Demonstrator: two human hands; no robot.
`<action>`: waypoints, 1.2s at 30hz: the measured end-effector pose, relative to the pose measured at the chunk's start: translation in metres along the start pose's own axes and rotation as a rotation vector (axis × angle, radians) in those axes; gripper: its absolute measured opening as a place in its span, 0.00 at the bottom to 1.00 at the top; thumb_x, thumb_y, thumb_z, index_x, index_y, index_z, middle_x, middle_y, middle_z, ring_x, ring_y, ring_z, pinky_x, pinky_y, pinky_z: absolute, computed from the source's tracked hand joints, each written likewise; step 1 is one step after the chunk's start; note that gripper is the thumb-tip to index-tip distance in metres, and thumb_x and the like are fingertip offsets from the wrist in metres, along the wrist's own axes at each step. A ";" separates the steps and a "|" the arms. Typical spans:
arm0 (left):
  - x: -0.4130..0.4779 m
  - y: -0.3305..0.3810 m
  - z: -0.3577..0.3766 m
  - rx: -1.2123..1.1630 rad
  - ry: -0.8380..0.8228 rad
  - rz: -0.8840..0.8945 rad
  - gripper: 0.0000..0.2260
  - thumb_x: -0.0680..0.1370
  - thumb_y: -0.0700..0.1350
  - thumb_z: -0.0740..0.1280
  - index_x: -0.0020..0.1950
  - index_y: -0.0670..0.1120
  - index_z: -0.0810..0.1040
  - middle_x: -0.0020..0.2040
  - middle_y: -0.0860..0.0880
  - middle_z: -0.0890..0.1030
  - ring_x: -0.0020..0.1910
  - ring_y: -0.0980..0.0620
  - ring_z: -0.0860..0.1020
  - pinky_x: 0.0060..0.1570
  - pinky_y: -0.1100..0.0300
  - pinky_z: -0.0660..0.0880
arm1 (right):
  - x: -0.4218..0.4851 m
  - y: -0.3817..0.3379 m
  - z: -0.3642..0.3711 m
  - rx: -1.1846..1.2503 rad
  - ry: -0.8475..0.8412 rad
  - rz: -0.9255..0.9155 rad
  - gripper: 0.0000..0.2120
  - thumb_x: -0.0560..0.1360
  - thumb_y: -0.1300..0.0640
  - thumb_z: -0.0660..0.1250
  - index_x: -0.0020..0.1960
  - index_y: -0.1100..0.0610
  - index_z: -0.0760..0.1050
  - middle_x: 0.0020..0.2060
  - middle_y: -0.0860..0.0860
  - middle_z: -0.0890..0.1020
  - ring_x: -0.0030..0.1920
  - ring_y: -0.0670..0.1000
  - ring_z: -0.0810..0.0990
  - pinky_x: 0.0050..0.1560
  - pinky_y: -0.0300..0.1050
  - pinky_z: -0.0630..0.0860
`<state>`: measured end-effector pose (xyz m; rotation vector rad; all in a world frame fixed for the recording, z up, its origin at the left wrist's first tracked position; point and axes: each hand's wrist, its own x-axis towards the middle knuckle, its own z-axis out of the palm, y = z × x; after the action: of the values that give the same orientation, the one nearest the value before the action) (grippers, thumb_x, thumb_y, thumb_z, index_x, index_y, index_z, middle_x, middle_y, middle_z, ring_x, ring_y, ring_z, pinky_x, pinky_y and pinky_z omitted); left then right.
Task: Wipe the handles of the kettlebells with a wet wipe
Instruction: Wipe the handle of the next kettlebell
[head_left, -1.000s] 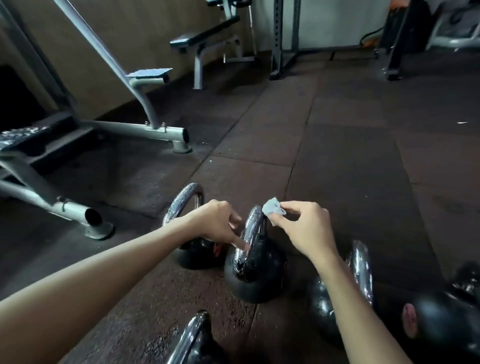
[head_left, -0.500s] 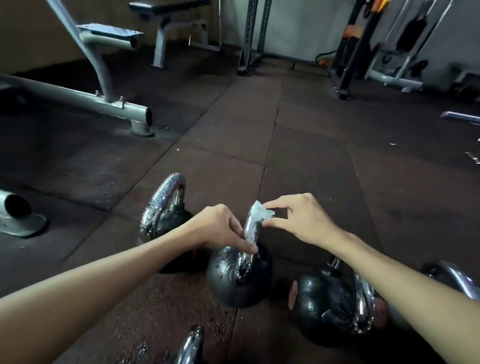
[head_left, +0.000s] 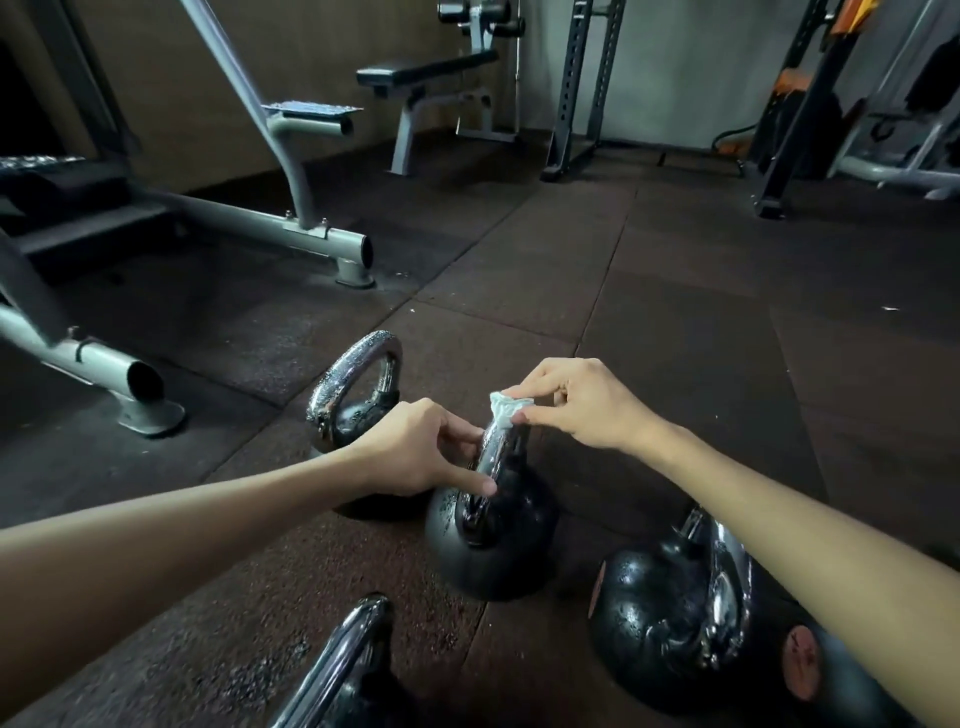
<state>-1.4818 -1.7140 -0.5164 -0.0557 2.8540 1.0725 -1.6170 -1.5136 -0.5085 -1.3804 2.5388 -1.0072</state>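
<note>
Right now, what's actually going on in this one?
A person is cleaning kettlebells on a gym's rubber floor. The right hand pinches a small wet wipe against the top of the chrome handle of the middle kettlebell. The left hand grips that handle lower down, apparently to steady it. Another kettlebell stands just behind the left hand.
</note>
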 end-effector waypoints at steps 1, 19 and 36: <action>0.000 0.001 0.001 -0.007 0.015 -0.018 0.20 0.65 0.59 0.82 0.54 0.56 0.88 0.40 0.51 0.84 0.28 0.64 0.70 0.33 0.69 0.68 | 0.001 0.000 0.001 0.015 0.032 0.009 0.13 0.72 0.54 0.80 0.56 0.50 0.87 0.46 0.48 0.84 0.34 0.36 0.75 0.38 0.30 0.67; -0.007 -0.013 0.017 -0.281 0.057 -0.131 0.21 0.64 0.55 0.85 0.55 0.61 0.86 0.47 0.61 0.87 0.44 0.71 0.81 0.54 0.70 0.76 | -0.013 -0.010 0.029 0.044 0.188 0.053 0.08 0.70 0.47 0.81 0.48 0.45 0.88 0.40 0.45 0.80 0.37 0.39 0.75 0.38 0.34 0.67; -0.009 -0.023 -0.005 -0.253 -0.222 -0.102 0.26 0.69 0.39 0.82 0.66 0.54 0.83 0.57 0.56 0.86 0.40 0.71 0.80 0.53 0.70 0.75 | -0.020 -0.028 0.034 0.016 0.097 0.066 0.09 0.68 0.47 0.82 0.48 0.46 0.88 0.43 0.45 0.82 0.38 0.35 0.76 0.38 0.29 0.68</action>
<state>-1.4718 -1.7346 -0.5265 -0.0919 2.4803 1.3205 -1.5724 -1.5259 -0.5227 -1.2642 2.6201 -1.1055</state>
